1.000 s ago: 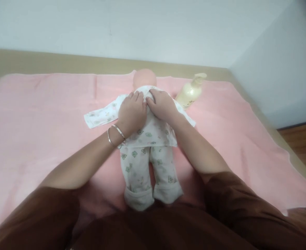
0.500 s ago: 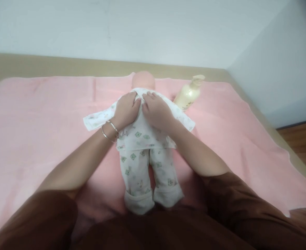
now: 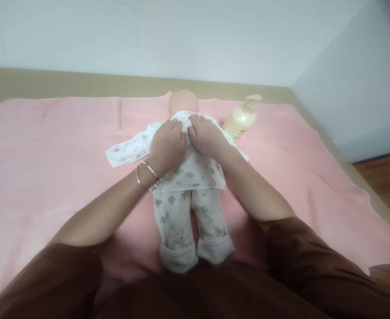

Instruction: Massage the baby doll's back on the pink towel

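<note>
A baby doll (image 3: 183, 101) lies on its front, the back of its bald head away from me. It wears a white patterned shirt (image 3: 195, 175) and matching trousers (image 3: 175, 217) with turned-up cuffs. My left hand (image 3: 168, 146), with bangles at the wrist, rests on the upper back, its fingers bent into the cloth. Beside it my right hand (image 3: 206, 135) has curled fingers on the same part of the shirt. Between my fingertips the cloth is bunched in a small fold below the neck. The undersides of both hands are hidden.
A pale yellow pump bottle (image 3: 241, 118) leans at the doll's right, near its sleeve. Under everything spreads a pink cloth (image 3: 62, 146) over a tan surface (image 3: 82, 82). A white wall (image 3: 181, 40) stands behind, with another at the right.
Both hands have shifted slightly to the right on the doll's upper back. My fingers are more curled, and the cloth near the collar is more bunched.
</note>
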Demonstrator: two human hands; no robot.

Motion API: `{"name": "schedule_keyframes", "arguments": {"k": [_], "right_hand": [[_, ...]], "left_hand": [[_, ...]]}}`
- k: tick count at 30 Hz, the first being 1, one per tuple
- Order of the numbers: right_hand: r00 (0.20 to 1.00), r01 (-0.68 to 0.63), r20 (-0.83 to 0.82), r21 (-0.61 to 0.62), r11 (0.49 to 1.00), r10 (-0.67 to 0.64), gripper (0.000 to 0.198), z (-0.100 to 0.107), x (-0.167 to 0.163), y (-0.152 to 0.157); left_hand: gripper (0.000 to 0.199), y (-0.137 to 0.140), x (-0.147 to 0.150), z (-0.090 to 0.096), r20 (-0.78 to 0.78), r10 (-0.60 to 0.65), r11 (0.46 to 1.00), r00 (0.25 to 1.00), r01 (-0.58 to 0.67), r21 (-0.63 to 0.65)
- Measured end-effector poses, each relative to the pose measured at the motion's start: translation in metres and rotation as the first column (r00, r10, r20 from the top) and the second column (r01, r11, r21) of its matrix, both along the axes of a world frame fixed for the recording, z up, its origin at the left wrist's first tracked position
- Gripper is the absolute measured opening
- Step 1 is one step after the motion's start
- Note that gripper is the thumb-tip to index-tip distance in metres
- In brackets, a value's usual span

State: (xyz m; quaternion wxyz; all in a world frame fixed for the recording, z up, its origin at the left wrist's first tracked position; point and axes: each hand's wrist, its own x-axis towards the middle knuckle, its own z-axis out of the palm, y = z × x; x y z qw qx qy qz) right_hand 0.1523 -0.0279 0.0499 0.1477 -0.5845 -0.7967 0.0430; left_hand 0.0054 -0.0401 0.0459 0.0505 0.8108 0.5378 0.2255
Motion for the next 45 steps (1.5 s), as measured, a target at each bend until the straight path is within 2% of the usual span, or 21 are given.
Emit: {"name": "schedule_keyframes", "arguments": {"k": [4,7,10,13,18,21,24,28,32,35,37,40,45], "right_hand": [[0.992,0.026,0.123,0.124,0.992,-0.041,0.052,-0.002,-0.020,-0.032],[0.988,-0.018,0.157,0.118,0.993,-0.001,0.053,0.000,-0.025,-0.041],[0.994,-0.033,0.103,0.063,0.997,0.027,0.049,0.004,-0.019,-0.028],[1.000,0.016,-0.002,-0.003,1.000,-0.016,0.045,0.005,-0.008,-0.006],[0.991,0.063,-0.118,-0.049,0.997,-0.069,0.048,-0.005,0.002,0.015],[0.993,0.058,-0.104,-0.035,0.998,-0.062,0.049,-0.009,0.002,0.016],[0.996,0.060,-0.058,-0.027,0.998,-0.061,0.051,-0.006,-0.001,0.008],[0.999,0.040,0.032,0.078,0.996,-0.042,0.053,-0.003,-0.012,-0.019],[0.994,-0.032,0.104,0.137,0.990,0.017,0.055,-0.003,-0.023,-0.037],[0.998,-0.054,0.039,0.084,0.995,0.050,0.051,-0.003,-0.021,-0.026],[0.999,-0.020,-0.038,0.025,0.999,0.021,0.050,-0.003,-0.015,-0.011],[0.995,0.044,-0.091,-0.046,0.998,-0.048,0.060,-0.006,-0.008,0.007],[0.994,0.036,-0.097,-0.067,0.997,-0.042,0.069,-0.011,-0.006,0.011]], "left_hand": [[0.029,0.016,-0.008,0.001,0.084,0.037,0.989,0.996,-0.025,-0.143],[0.028,0.026,-0.013,0.000,0.167,0.054,0.983,0.984,-0.024,-0.180],[0.029,0.027,-0.013,-0.002,0.125,0.053,0.988,0.991,-0.034,-0.149],[0.034,0.021,-0.007,-0.006,0.070,0.026,0.995,0.997,-0.018,-0.102],[0.043,0.004,0.002,-0.021,0.181,-0.014,0.998,0.983,0.004,0.057],[0.043,-0.001,0.004,-0.025,0.238,-0.014,0.997,0.971,-0.006,0.081],[0.039,0.004,0.001,-0.021,0.251,0.010,1.000,0.968,-0.017,0.025],[0.029,0.017,-0.006,-0.013,0.227,0.076,0.993,0.971,-0.052,-0.110],[0.026,0.026,-0.007,-0.018,0.237,0.135,0.989,0.962,-0.116,-0.094],[0.031,0.027,-0.005,-0.026,0.255,0.147,0.988,0.956,-0.133,-0.072],[0.037,0.027,-0.005,-0.031,0.268,0.147,0.988,0.952,-0.129,-0.085],[0.047,0.028,-0.005,-0.035,0.300,0.146,0.988,0.943,-0.125,-0.090],[0.052,0.028,-0.006,-0.035,0.289,0.159,0.985,0.944,-0.131,-0.112]]}}
